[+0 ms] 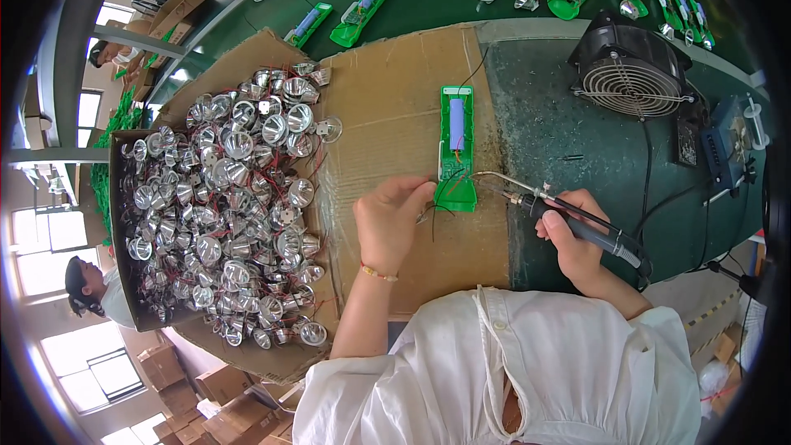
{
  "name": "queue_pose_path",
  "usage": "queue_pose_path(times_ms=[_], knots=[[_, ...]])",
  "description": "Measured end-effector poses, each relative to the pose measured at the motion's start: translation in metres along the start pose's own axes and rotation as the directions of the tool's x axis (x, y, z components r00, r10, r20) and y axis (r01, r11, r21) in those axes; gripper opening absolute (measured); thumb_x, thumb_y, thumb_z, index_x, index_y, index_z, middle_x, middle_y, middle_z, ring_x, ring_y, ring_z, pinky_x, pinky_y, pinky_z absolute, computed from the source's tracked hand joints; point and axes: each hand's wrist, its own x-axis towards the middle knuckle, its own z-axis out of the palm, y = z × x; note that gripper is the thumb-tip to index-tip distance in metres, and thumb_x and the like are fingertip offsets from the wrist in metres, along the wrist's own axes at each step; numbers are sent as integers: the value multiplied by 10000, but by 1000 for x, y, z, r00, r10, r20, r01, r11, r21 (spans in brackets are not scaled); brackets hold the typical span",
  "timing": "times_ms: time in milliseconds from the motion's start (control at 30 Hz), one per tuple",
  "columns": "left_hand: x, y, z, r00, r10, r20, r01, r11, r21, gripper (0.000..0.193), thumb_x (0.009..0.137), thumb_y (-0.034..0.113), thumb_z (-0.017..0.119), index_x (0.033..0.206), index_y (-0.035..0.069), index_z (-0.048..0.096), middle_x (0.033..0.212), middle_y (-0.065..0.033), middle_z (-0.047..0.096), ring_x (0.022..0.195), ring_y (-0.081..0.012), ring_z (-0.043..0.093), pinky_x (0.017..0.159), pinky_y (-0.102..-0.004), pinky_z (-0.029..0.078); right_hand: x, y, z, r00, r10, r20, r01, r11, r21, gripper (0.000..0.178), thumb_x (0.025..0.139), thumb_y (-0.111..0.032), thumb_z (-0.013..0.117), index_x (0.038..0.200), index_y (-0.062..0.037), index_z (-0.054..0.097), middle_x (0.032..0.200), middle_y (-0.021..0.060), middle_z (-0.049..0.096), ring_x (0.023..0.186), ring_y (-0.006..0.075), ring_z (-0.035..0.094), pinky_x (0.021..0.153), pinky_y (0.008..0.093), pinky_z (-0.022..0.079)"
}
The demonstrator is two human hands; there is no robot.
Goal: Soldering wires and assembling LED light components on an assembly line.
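A green plastic flashlight housing [467, 189] lies open on the cardboard, its wide end toward me. Inside it sits a purple cylindrical battery [456, 125], with red and dark wires below it. My left hand [392, 218] is closed in a pinch at the housing's left edge, thin dark wires at its fingertips. A small shiny rim peeks out under those fingers, mostly hidden. My right hand [574, 235] grips a soldering iron [587, 235] fitted with a thin curved feed tube [515, 184]. The iron's tip points left, close to the housing's wide end.
At left, a cardboard box [121, 231] is heaped with silver lamp reflectors [239, 144] on red wires. A black fan [630, 82] and a blue box-shaped device [725, 144] stand at right. More green housings [362, 12] lie along the far side. Cables trail at right; people are beyond the box.
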Motion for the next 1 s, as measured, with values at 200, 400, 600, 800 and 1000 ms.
queue_pose_path(times_ms=[200, 400, 600, 800, 1000], knots=[[1, -4, 11, 941, 333, 62, -334, 880, 337, 86, 745, 119, 689, 785, 42, 683, 779, -82, 599, 730, -202, 555, 632, -296, 443, 3, 0, 4, 1000, -4, -2, 4, 1000, 11, 166, 824, -113, 625, 863, 15, 526, 685, 74, 612, 590, 96, 574, 533, 228, 468], [0, -8, 17, 958, 275, 80, -286, 920, 267, 96, 737, 98, 703, 783, 16, 682, 772, -39, 535, 700, -118, 499, 602, -243, 405, 9, 3, 8, 996, -90, 13, 91, 993, -69, 169, 805, -119, 650, 839, 11, 547, 652, 50, 612, 561, 79, 566, 507, 222, 451], [9, -2, 11, 973, 147, 181, -191, 946, 260, 114, 730, 140, 696, 769, 34, 691, 791, -76, 563, 714, -187, 543, 621, -291, 441, 12, 2, 13, 995, -101, 0, 100, 988, -118, 162, 786, -109, 667, 824, 11, 565, 633, 36, 602, 540, 64, 548, 493, 207, 432], [12, -4, 8, 971, 99, 216, -147, 965, 219, 128, 725, 151, 701, 773, 33, 692, 805, -76, 573, 703, -177, 561, 638, -278, 451, 15, 1, 16, 997, -74, 6, 74, 991, -113, 147, 779, -94, 666, 828, 12, 577, 618, 24, 595, 534, 43, 533, 483, 198, 421], [13, -4, 9, 973, 38, 226, -81, 980, 184, 127, 727, 150, 699, 769, 30, 692, 802, -75, 573, 702, -175, 561, 636, -282, 449, 20, -5, 14, 994, -101, 48, 108, 977, -181, 129, 778, -76, 660, 806, 14, 572, 616, 21, 597, 527, 42, 529, 474, 197, 417]])
